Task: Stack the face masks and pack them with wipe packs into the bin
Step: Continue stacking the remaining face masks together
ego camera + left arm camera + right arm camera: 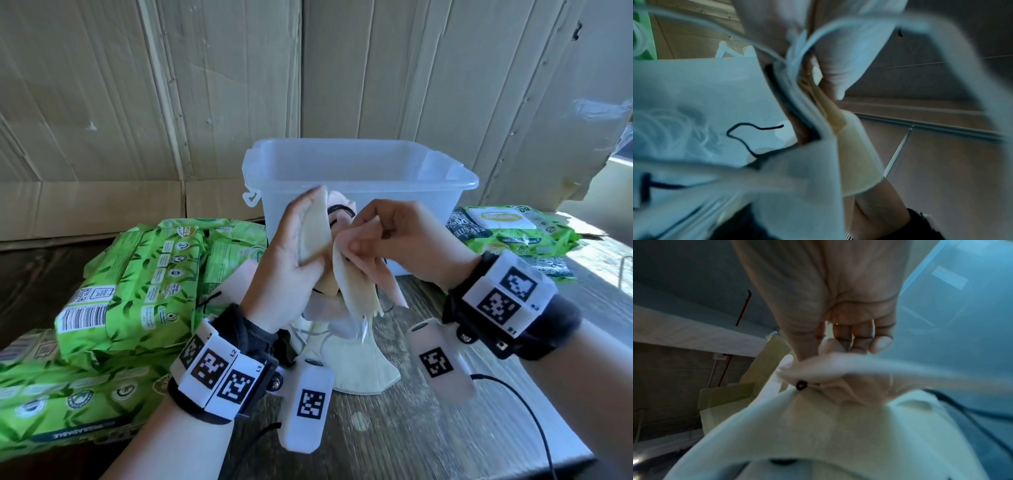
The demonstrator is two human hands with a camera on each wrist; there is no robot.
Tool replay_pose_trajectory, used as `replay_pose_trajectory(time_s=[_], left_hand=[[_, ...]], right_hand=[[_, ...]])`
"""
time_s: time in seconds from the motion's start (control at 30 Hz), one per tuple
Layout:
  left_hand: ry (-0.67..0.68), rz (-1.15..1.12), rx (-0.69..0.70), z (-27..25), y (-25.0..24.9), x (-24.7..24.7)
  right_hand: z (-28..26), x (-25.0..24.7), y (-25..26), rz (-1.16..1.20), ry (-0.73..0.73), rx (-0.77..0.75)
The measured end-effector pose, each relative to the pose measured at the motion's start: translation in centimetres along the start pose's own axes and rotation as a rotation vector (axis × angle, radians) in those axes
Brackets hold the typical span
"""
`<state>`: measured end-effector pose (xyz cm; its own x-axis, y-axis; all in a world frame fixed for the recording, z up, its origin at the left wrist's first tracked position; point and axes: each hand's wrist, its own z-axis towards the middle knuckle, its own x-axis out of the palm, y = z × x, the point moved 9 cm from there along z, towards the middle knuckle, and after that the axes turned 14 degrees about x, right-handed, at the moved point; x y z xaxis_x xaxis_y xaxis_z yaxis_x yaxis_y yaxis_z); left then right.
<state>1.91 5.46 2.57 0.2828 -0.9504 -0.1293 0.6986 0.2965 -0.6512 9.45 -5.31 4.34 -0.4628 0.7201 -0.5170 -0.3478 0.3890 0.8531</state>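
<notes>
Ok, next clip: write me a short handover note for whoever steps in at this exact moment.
Left hand: grips a bunch of face masks, held up in front of the bin.
Right hand: pinches a pinkish mask against that bunch.
More masks lie loose on the table, one cream mask nearest the person.
Clear bin stands behind the hands; nothing packed shows in it.
Green wipe packs are piled left of the bin, more wipe packs to its right.
Done: masks partly gathered.
Left: finish the stack, then pack masks and wipe packs into the bin.
</notes>
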Motion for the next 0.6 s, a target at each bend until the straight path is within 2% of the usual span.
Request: replay_pose_trajectory(time_s=[0.07,0.17,0.3,0.37,0.53,0.6], left_hand=[[0.030,-0.061,-0.036,0.0,0.1,0.6],[-0.022,-0.189,-0.196,-0.5,1.2,0.5],[-0.011,-0.088,-0.187,-0.7,1.6,0.2],[-0.048,-0.036,-0.180,-0.7,2.0,-0.2],[-0.088,-0.001,-0.195,-0.7,2.1,-1.1],[-0.086,0.009,-0.215,-0.7,2.1,-1.2]], right_hand=[[0.2,0.3,-0.1,-0.020,-0.021,0.008],[0.5,0.2,0.0,-0.065,-0.056,0.003],[0.7,0.1,-0.1,-0.091,-0.069,0.008],[0.9,-0.9,-0.4,-0.073,-0.104,0.024],[0.0,-5.2,0.5,-0.111,-0.412,-0.043],[-0.7,-6.1,1.3,-0.027,-0.443,-0.107]])
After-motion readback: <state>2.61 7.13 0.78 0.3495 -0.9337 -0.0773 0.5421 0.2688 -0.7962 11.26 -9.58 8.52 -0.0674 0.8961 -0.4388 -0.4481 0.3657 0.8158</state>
